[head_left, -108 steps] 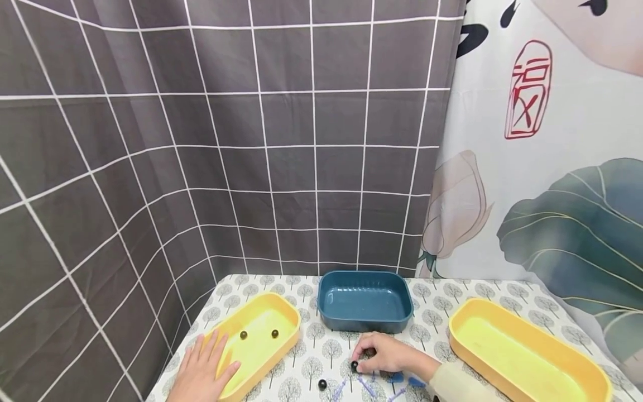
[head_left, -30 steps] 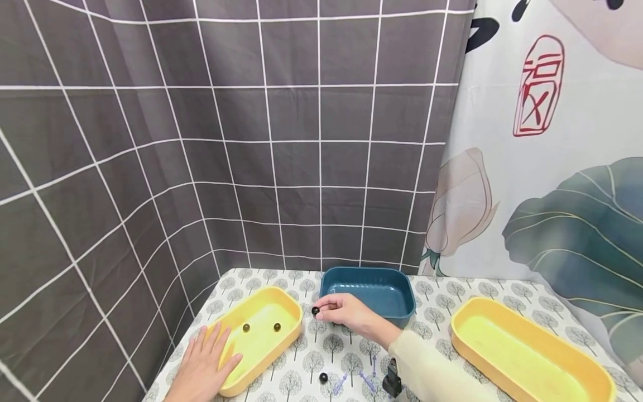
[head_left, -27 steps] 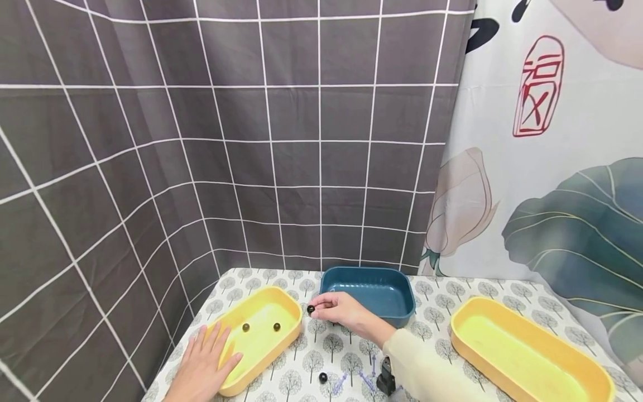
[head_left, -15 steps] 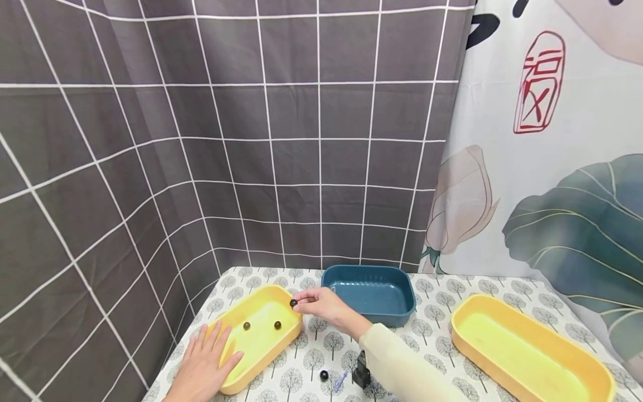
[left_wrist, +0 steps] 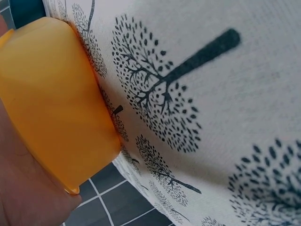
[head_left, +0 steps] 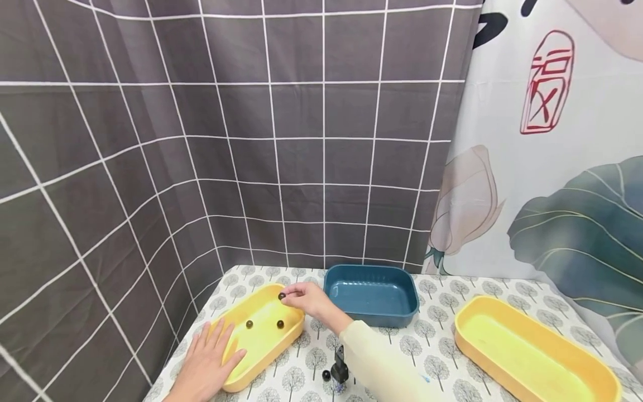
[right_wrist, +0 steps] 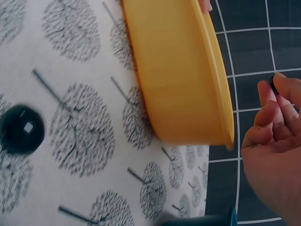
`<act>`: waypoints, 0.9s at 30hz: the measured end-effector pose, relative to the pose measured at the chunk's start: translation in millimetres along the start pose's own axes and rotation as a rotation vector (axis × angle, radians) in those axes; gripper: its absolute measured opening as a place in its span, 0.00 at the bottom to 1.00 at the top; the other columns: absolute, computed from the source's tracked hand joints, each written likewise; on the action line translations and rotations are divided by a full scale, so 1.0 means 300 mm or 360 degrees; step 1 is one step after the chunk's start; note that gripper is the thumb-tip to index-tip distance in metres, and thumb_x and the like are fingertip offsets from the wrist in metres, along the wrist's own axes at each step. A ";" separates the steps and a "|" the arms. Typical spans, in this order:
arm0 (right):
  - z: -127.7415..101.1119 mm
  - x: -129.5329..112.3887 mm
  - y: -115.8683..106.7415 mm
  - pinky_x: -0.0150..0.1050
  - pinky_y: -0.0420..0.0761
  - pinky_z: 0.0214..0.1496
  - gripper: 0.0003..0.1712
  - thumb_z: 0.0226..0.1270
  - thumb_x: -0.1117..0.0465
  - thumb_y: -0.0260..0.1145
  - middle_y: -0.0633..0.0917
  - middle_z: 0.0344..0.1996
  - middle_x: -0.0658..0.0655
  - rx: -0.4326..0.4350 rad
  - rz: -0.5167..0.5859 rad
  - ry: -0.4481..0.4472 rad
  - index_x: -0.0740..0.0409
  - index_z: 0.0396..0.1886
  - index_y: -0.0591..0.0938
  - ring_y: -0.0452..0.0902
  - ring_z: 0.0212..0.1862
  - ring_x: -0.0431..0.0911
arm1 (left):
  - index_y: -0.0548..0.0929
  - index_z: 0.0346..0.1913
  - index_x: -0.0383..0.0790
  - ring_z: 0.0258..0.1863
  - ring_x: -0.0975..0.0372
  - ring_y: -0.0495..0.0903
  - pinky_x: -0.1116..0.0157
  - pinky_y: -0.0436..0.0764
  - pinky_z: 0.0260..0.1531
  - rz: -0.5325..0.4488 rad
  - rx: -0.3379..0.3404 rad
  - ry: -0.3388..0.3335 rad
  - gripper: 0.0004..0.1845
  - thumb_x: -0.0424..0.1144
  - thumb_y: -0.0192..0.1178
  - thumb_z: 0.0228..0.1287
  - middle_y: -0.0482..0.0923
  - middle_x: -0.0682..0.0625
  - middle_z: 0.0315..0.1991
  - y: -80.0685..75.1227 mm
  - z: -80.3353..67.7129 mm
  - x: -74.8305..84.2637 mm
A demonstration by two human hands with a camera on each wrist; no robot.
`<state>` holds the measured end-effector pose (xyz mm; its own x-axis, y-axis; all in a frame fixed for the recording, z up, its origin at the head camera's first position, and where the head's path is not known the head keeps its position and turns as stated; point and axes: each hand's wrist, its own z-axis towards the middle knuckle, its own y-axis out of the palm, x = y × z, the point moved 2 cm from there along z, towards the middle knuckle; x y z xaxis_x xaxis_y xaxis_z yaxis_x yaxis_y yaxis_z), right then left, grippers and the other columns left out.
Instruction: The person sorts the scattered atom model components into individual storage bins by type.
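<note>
Yellow plastic forms the left tray (head_left: 236, 357), which sits at about 8 o'clock on the counter (head_left: 442, 329). It contains two dark beads (head_left: 249, 324) lying well apart from each other on its floor. Your right hand (head_left: 306, 298) is positioned over the far rim of this tray, at its 1 o'clock corner, with thumb and fingertips pinching a third dark bead (head_left: 282, 296) above the tray's interior. In the right wrist view the bead (right_wrist: 273, 84) shows only as a dark edge between your fingertips, beyond the tray wall (right_wrist: 178, 84).

Your left hand (head_left: 206, 363) lies flat with fingers spread and straight, resting on the near left end of the same tray; it holds nothing. The left wrist view shows the tray's outer wall (left_wrist: 51, 103) against your palm.

A blue tub (head_left: 372, 296) stands at 12 o'clock and shows no contents. A second yellow tray (head_left: 532, 349) sits at 3 o'clock, likewise showing none.

One loose dark bead (head_left: 326, 375) rests on the counter at 6 o'clock, also visible in the right wrist view (right_wrist: 21, 129).
</note>
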<state>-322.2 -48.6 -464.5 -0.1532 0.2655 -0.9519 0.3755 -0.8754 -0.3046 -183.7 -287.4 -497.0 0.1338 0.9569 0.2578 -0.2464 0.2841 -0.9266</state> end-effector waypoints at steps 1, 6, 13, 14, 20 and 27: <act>0.005 -0.002 0.005 0.37 0.84 0.50 0.13 0.62 0.60 0.75 0.90 0.39 0.51 0.0010 -0.0017 0.0007 0.55 0.46 0.88 0.84 0.44 0.42 | 0.70 0.73 0.35 0.75 0.32 0.50 0.34 0.51 0.71 0.0000 0.0002 0.0005 0.40 0.62 0.56 0.71 0.61 0.33 0.75 0.001 0.000 0.000; 0.022 -0.025 0.023 0.38 0.83 0.49 0.13 0.61 0.57 0.75 0.90 0.39 0.50 0.0070 -0.0110 0.0041 0.52 0.45 0.89 0.83 0.42 0.42 | 0.69 0.73 0.36 0.75 0.32 0.51 0.34 0.51 0.70 0.0000 -0.0002 0.0011 0.40 0.63 0.55 0.71 0.61 0.33 0.75 0.004 0.001 0.001; 0.037 -0.036 0.039 0.43 0.82 0.52 0.12 0.61 0.58 0.75 0.89 0.40 0.51 0.0108 -0.0174 0.0053 0.52 0.45 0.89 0.83 0.43 0.44 | 0.69 0.74 0.35 0.75 0.32 0.50 0.33 0.51 0.70 0.0011 -0.0004 0.0015 0.40 0.63 0.54 0.71 0.60 0.33 0.76 0.001 -0.001 0.000; 0.038 -0.034 0.041 0.43 0.82 0.52 0.12 0.61 0.58 0.75 0.89 0.40 0.51 0.0112 -0.0163 0.0060 0.52 0.45 0.89 0.83 0.43 0.44 | 0.69 0.74 0.35 0.75 0.32 0.50 0.33 0.51 0.70 0.0011 -0.0003 0.0016 0.40 0.63 0.54 0.71 0.60 0.33 0.76 0.003 -0.001 -0.001; 0.040 -0.033 0.035 0.41 0.83 0.51 0.12 0.62 0.61 0.74 0.89 0.43 0.54 0.0129 -0.0121 0.0042 0.55 0.46 0.88 0.83 0.44 0.45 | 0.69 0.74 0.36 0.76 0.33 0.50 0.34 0.51 0.71 0.0030 0.0014 0.0029 0.40 0.63 0.54 0.72 0.60 0.34 0.76 0.010 0.000 -0.003; 0.029 -0.028 0.007 0.36 0.83 0.48 0.10 0.66 0.64 0.71 0.89 0.40 0.53 0.0053 -0.0211 -0.0067 0.61 0.46 0.88 0.82 0.43 0.43 | 0.68 0.74 0.35 0.76 0.33 0.49 0.34 0.50 0.71 0.0026 -0.0001 0.0013 0.40 0.63 0.53 0.72 0.59 0.34 0.77 0.005 -0.001 -0.004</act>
<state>-328.0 -56.1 -456.9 -0.2379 0.3631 -0.9009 0.3189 -0.8469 -0.4255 -183.9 -288.2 -498.7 0.1375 0.9608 0.2407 -0.2477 0.2686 -0.9308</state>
